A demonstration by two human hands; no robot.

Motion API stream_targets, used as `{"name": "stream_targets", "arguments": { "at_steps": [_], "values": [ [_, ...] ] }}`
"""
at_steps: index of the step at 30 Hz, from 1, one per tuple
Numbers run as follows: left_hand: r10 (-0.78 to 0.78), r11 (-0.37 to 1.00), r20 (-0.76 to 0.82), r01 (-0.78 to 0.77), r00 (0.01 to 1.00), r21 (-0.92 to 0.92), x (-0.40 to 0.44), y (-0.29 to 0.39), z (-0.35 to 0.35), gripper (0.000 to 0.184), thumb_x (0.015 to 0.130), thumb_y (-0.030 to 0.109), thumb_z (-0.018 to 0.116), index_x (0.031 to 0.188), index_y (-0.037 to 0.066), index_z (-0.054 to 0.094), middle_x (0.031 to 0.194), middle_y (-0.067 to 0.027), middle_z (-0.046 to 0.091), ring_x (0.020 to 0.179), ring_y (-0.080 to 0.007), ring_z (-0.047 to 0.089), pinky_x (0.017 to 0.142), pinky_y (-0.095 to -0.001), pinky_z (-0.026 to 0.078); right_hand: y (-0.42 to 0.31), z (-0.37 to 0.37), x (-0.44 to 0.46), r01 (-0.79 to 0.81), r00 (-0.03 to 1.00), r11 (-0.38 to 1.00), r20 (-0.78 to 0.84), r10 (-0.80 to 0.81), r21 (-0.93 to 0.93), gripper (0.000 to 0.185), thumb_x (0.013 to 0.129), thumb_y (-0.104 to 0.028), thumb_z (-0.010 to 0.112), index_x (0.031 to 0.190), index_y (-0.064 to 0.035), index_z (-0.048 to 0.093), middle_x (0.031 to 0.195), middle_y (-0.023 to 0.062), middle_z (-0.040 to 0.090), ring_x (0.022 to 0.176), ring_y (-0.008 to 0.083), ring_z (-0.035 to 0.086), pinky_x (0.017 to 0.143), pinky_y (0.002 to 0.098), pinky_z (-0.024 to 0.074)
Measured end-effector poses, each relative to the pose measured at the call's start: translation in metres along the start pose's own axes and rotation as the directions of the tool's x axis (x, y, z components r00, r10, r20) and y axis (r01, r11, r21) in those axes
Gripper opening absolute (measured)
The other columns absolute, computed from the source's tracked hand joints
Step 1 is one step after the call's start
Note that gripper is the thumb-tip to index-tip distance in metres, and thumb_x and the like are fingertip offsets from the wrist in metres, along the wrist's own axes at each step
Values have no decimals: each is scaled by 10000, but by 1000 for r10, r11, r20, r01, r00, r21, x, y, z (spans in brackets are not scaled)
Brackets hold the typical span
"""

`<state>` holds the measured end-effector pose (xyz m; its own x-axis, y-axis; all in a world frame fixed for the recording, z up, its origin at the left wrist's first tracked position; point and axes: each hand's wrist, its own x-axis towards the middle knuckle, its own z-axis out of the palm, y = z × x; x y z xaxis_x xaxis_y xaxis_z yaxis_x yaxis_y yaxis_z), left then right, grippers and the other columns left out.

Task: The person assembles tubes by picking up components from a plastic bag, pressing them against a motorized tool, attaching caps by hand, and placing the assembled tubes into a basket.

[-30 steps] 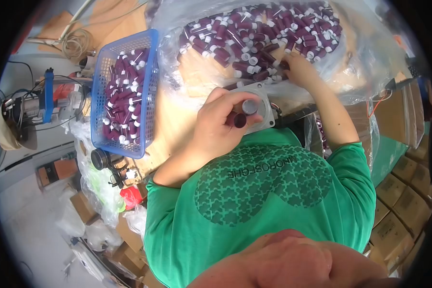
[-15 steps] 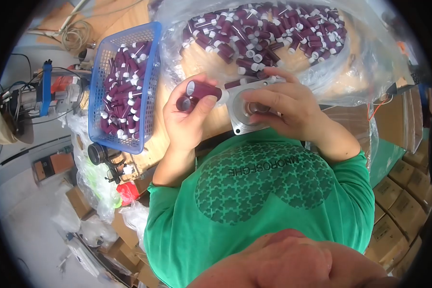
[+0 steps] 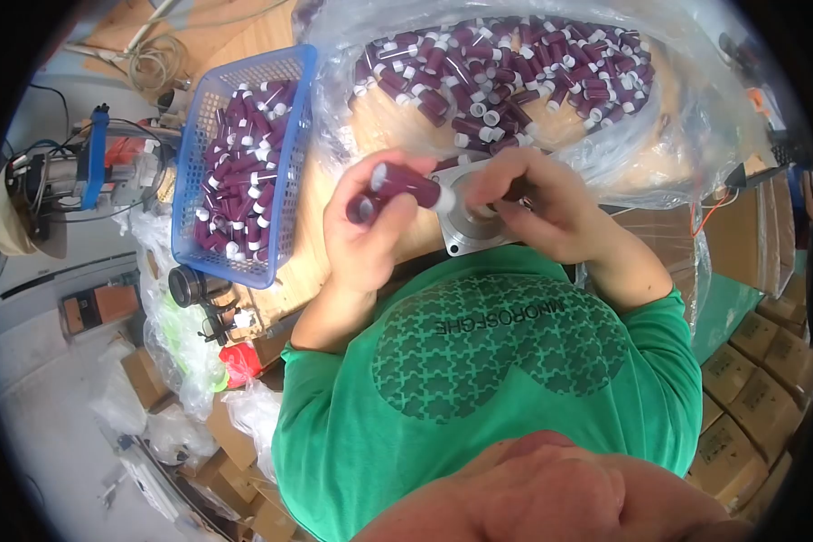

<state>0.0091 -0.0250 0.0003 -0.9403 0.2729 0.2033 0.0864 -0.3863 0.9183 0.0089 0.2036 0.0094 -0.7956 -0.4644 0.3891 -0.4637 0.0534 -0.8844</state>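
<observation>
Two purple plastic tubes are in my left hand [image 3: 370, 226]. The upper purple tube [image 3: 406, 187] lies across my fingers, its white end pointing right toward the metal fixture. Below it the lower tube [image 3: 361, 210] shows a dark round end near my palm. My right hand [image 3: 542, 203] is over the silver metal fixture [image 3: 463, 242], with thumb and fingers closed together. Something dark shows between those fingers, but they hide most of it. The fixture has a square plate and a round centre, partly covered by my right hand.
A blue basket [image 3: 179, 212] to the left holds many purple tubes [image 3: 244, 181] with white ends. Behind the fixture, a clear plastic bag [image 3: 334, 99] lies spread under a large heap of similar tubes [image 3: 515, 77]. Cardboard boxes [image 3: 759, 388] are stacked at lower right.
My left hand has moved slightly right and down, and the upper tube's white end now shows near the fixture. My right-hand fingers have drawn together above the fixture.
</observation>
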Motion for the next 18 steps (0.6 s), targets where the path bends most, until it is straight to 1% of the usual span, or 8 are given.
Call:
{"name": "stream_targets", "arguments": {
  "at_steps": [2,5,6,9,10,13,16,18],
  "values": [
    [46,988,117,-63,992,139,4,9,6,388,765,-60,631,1144,-21,556,1126,-154,635,975,-201,599,878,-317,459,-4,-7,0,-71,997,979,16,69,193,342,782,-162,720,1087,-60,603,955,131,604,787,299,611,692,338,487],
    [135,871,368,-287,920,399,15,24,13,380,691,-44,682,1063,6,626,1038,-66,685,880,-194,560,821,-300,434,-26,-14,8,1,961,996,274,24,-88,323,829,-192,683,1083,-17,587,917,139,577,768,330,592,658,356,467],
    [111,836,433,-319,895,446,19,29,17,397,652,21,749,1037,41,654,983,-27,704,809,-202,524,777,-300,427,-24,-11,6,4,961,997,276,17,-76,314,852,-202,660,1080,-1,580,920,142,580,784,336,591,662,374,458],
    [124,833,511,-369,851,413,25,33,20,405,628,79,791,1014,57,670,979,-31,707,791,-199,510,763,-303,431,-24,-16,7,33,938,999,344,-46,44,297,857,-196,654,1072,-2,588,925,144,584,789,340,589,671,384,453],
    [104,838,553,-373,826,399,28,37,25,431,611,80,803,1023,77,674,969,-31,707,785,-197,500,741,-301,437,-28,-19,7,-54,926,994,377,14,96,271,859,-198,653,1040,-5,595,904,146,592,800,334,594,683,382,453],
    [99,825,572,-389,814,410,28,35,32,439,598,88,812,1016,85,680,922,-17,703,775,-204,503,720,-301,443,-28,-20,5,-54,926,992,378,7,112,240,862,-189,647,1012,-8,595,877,137,604,779,339,596,661,388,453],
    [116,821,563,-398,818,410,26,31,34,407,600,78,815,988,91,694,855,-6,688,749,-195,512,685,-295,446,-35,-27,0,-77,906,996,413,91,-49,258,842,-211,670,1000,-20,597,865,124,618,743,344,595,635,385,460],
    [147,800,504,-402,851,446,25,30,37,394,608,71,820,980,90,694,852,-14,685,751,-180,524,676,-288,447,-35,-17,-6,-32,964,966,247,97,-256,296,815,-235,700,1007,-35,599,857,123,620,713,349,590,617,380,464]
  ]
}}
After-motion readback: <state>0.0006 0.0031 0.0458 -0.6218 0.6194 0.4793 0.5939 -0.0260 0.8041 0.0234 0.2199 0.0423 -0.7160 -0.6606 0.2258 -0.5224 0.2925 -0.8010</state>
